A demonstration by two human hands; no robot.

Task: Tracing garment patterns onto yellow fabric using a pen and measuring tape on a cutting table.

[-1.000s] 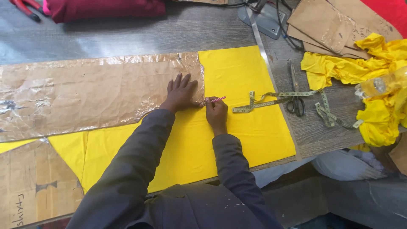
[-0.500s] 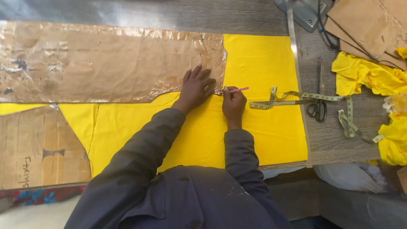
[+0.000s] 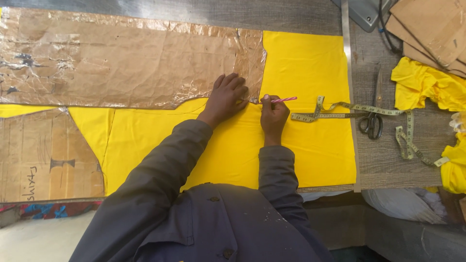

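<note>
Pink pencil (image 3: pixel 280 100) — in right hand's (image 3: pixel 273 115) fingers

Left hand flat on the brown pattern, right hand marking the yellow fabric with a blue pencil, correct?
Not quite: the head view shows the pencil is pink, not blue. The left hand does press the brown pattern, and the right hand marks the yellow fabric.

Lighting: bright, even, diffuse; shadows soft and faint. Glare is seen on the crinkled brown pattern sheet (image 3: pixel 131 63) and the metal ruler (image 3: pixel 347 58). Focus sharp throughout; slight wide-angle bending is noted at the edges.
</note>
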